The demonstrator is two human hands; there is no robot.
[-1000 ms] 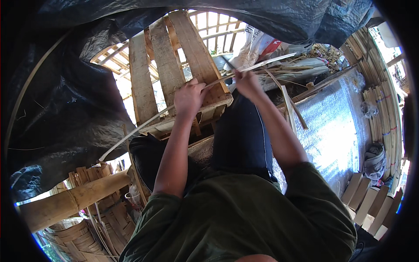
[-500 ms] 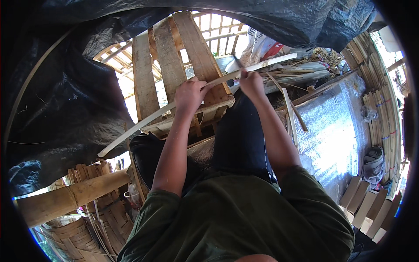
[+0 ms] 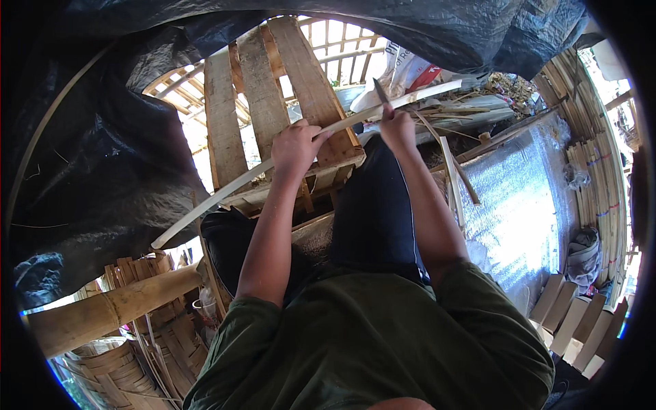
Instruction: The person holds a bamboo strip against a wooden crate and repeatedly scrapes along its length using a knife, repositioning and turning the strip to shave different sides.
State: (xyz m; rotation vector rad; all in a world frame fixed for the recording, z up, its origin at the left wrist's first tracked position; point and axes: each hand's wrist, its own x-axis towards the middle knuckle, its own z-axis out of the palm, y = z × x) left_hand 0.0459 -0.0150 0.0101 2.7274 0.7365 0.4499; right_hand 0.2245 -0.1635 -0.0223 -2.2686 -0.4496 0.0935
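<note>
A long pale bamboo strip (image 3: 225, 196) slants across in front of me, its left end low and its right end high. My left hand (image 3: 294, 150) is closed around it near the middle, above the front of a wooden slatted crate. My right hand (image 3: 398, 130) grips a knife (image 3: 381, 93), whose dark pointed blade sticks up across the strip. Whether the edge touches the bamboo cannot be made out. A thin brown sliver (image 3: 466, 181) hangs down to the right of my right hand, beside a pale strip (image 3: 451, 179).
The slatted wooden crate (image 3: 263, 96) stands ahead, between black plastic sheeting (image 3: 102, 157) and a printed sack (image 3: 410, 68). Silvery sheeting (image 3: 519, 205) lies to the right, near bundled bamboo strips (image 3: 598, 184). A bamboo pole (image 3: 116, 307) and woven basket (image 3: 109, 362) are at lower left.
The knife has turned so more of its blade's flat side shows, and my right hand has shifted slightly right. My left hand and the strip are nearly where they were.
</note>
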